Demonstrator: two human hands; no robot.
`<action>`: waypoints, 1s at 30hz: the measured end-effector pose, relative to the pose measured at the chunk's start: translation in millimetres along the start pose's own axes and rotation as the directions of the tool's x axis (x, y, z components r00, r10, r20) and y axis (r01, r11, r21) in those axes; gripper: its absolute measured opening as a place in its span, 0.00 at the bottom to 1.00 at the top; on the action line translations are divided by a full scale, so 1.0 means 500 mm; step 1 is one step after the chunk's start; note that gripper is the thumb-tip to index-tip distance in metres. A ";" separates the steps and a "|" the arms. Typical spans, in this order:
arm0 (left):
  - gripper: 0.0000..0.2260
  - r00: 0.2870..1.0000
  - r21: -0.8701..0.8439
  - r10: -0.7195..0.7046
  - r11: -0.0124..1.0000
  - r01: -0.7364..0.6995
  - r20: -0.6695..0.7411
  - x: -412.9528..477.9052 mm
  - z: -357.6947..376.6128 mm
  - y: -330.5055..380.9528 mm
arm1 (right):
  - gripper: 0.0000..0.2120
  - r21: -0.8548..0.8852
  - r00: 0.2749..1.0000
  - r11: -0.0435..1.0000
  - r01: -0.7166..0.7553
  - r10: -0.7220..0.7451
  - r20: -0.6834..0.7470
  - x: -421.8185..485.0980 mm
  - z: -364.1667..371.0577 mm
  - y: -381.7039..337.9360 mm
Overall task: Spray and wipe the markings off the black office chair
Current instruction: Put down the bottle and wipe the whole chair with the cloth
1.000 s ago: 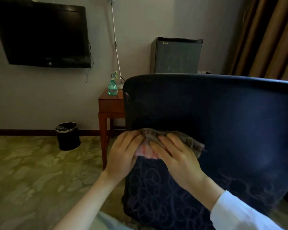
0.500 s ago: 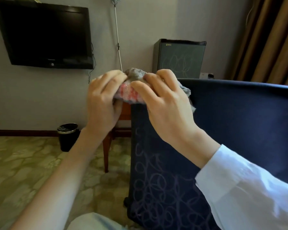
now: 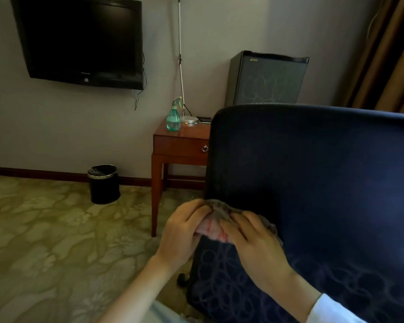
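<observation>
The black office chair (image 3: 313,171) fills the right half of the view, its backrest facing me. Pale looping scribbles (image 3: 222,287) cover the lower part of the backrest; the upper part looks plain. A bunched grey cloth with a pink patch (image 3: 214,227) lies against the backrest's left side at mid-height. My left hand (image 3: 182,231) grips the cloth's left end with bent fingers. My right hand (image 3: 254,243) presses on the cloth with fairly straight fingers. A green spray bottle (image 3: 173,117) stands on the wooden side table (image 3: 180,145) behind the chair.
A black waste bin (image 3: 104,184) stands on the patterned carpet by the wall. A mini fridge (image 3: 266,80) with faint scribbles is behind the chair. A TV (image 3: 79,40) hangs on the wall, and brown curtains (image 3: 387,54) hang at the far right.
Both hands and the cloth have come down from the top edge of the backrest to its middle, just above the scribbles.
</observation>
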State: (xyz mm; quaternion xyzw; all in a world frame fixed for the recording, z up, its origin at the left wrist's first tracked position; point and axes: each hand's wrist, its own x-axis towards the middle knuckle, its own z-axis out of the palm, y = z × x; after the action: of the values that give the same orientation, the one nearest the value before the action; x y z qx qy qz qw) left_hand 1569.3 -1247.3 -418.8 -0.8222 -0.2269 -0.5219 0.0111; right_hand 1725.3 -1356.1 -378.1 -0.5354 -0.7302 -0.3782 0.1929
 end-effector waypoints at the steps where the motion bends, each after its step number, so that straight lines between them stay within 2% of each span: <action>1: 0.14 1.000 0.010 0.002 1.000 -0.002 -0.016 0.013 -0.008 0.005 | 0.19 0.023 1.000 1.000 -0.018 0.019 -0.007 0.013 -0.007 0.005; 3: 0.15 0.997 0.027 0.007 1.000 -0.005 -0.072 0.065 -0.037 0.021 | 0.23 0.090 0.998 0.995 -0.040 0.044 -0.042 0.055 -0.036 0.020; 6: 0.16 0.982 0.088 0.060 0.995 -0.045 -0.178 0.179 -0.104 0.049 | 0.16 0.093 0.978 0.995 -0.017 0.036 -0.205 0.137 -0.118 0.050; 9: 0.16 0.959 0.122 0.144 0.986 -0.117 -0.245 0.274 -0.159 0.080 | 0.16 0.044 0.944 0.999 -0.017 0.031 -0.329 0.195 -0.200 0.080; 11: 0.16 0.951 0.118 0.150 0.986 -0.121 -0.272 0.293 -0.163 0.090 | 0.15 0.019 0.932 0.999 -0.027 0.032 -0.360 0.207 -0.220 0.087; 15: 0.16 0.969 0.104 0.088 0.992 -0.065 -0.232 0.210 -0.094 0.063 | 0.16 -0.013 0.963 1.000 -0.017 0.013 -0.268 0.148 -0.146 0.075; 19: 0.15 0.995 0.022 0.028 0.999 -0.026 -0.097 0.057 0.000 0.024 | 0.22 0.016 0.998 1.000 0.002 -0.001 -0.060 0.034 -0.037 0.043; 23: 0.15 0.997 0.012 0.011 1.000 -0.012 0.075 -0.043 0.046 -0.001 | 0.32 0.052 0.984 0.999 0.015 -0.024 0.178 -0.037 0.020 0.011; 26: 0.14 1.000 -0.029 -0.010 1.000 0.011 0.021 -0.015 0.033 0.003 | 0.19 0.066 0.996 0.997 -0.049 0.043 0.084 -0.003 0.006 0.021; 30: 0.15 0.981 0.028 0.052 0.998 -0.048 -0.189 0.133 -0.043 0.017 | 0.18 0.086 0.987 0.996 -0.017 0.030 -0.155 0.117 -0.090 0.051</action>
State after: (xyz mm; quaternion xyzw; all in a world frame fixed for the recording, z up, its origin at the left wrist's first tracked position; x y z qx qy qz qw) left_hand 1577.6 -1236.4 -349.6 -0.7739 -0.2102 -0.5948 0.0551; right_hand 1722.6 -1349.3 -300.2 -0.5040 -0.7218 -0.3856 0.2762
